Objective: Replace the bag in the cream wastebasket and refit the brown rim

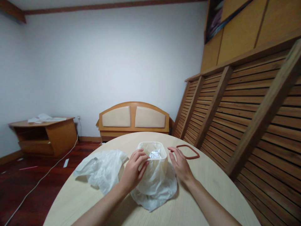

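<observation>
The white bag (152,182) already hangs around the container (157,159) on the table (211,185), while the brown frame (193,157) lies apart at the container's three o'clock, not on it — left hand (134,166) at eight, its grip unclear, right hand (181,164) at four, loose and empty.

Ahead of you: white wall (113,62), arched orange-brown wooden headboard (133,110) with cream padded panels (116,116) before it. Your left: low brown wooden cabinet (61,136), dark-red wood floor (42,182). Your right: leaning slatted timber frame (249,108), yellow-brown wooden cupboards (240,40) above.
</observation>
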The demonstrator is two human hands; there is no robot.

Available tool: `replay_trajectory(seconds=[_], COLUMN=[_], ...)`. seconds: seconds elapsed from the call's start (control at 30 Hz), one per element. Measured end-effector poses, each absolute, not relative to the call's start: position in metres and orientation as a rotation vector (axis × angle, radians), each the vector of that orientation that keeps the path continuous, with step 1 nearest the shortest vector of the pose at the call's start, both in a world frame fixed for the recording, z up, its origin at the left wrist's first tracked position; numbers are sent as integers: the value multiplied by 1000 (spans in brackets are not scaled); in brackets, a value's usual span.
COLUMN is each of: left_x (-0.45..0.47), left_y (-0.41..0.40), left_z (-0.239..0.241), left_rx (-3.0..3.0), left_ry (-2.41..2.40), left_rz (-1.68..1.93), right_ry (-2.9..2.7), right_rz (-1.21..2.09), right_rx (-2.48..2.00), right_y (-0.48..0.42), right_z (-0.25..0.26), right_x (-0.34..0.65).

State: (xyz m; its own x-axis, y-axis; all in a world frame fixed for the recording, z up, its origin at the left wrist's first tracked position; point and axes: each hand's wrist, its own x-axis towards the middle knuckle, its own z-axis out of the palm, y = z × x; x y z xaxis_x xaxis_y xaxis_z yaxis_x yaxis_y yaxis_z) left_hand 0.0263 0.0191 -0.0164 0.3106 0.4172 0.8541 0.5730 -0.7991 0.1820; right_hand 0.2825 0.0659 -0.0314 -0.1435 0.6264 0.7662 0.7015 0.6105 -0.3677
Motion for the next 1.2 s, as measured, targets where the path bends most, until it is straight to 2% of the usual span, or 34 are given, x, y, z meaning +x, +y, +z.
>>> replay_trajectory(seconds=[0.2,0.77,1.2], left_x=[24,1,0], left_y=[18,29,33], left_z=[-14,-14,-16], left_rx=[-2441,-2553,-2587], left_ry=[-912,-891,-990], left_rz=[-1478,-1218,-1366], right_ry=[-1876,-1912,-1891], right_rz=[-186,-230,10], right_rx=[-751,-879,-921], right_y=[32,40,46], right_z=[-26,-39,-43], right_x=[259,253,261])
